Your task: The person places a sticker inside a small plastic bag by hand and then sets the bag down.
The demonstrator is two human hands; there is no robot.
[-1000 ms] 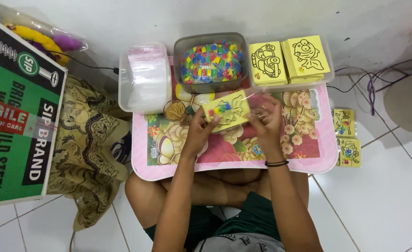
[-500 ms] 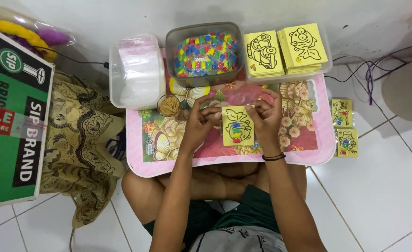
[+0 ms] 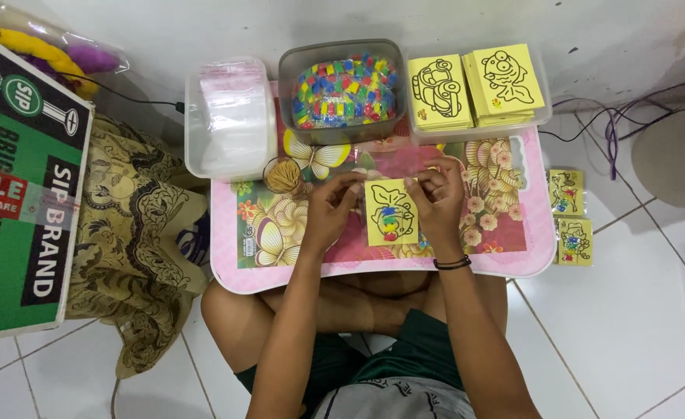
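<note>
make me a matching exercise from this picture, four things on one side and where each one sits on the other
Things:
1. yellow card
2. tub of coloured pieces
3. clear bags box
4. two packed cards

Places:
A. on the floor tiles, right of the pink table
B. at the table's back edge, in the middle
C. held between the left hand and right hand
D. at the table's back left corner

Pairs: 1-C, 2-B, 3-D, 4-A
</note>
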